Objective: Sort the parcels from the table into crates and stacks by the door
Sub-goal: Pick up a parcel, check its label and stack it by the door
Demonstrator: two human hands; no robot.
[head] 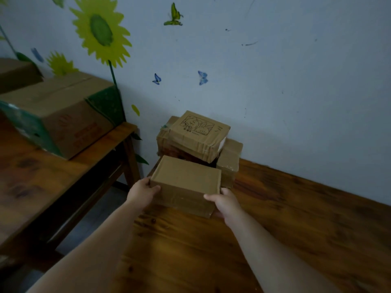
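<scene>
I am holding a plain cardboard parcel (186, 182) between both hands. My left hand (141, 192) is curling round its 9 o'clock end with the thumb on the near face. My right hand (224, 203) is cupping the 4 o'clock corner, thumb lying across the front. The parcel is sitting low over the wooden worktop (296, 218); I cannot tell whether it is touching. Just beyond it at 12 o'clock, a cartoon-printed box (196, 134) is lying on top of a stack against the wall, with a taped parcel (229, 163) at the stack's 4 o'clock side. At 10 o'clock, a large carton (63, 115) is resting on a second worktop (42, 176).
</scene>
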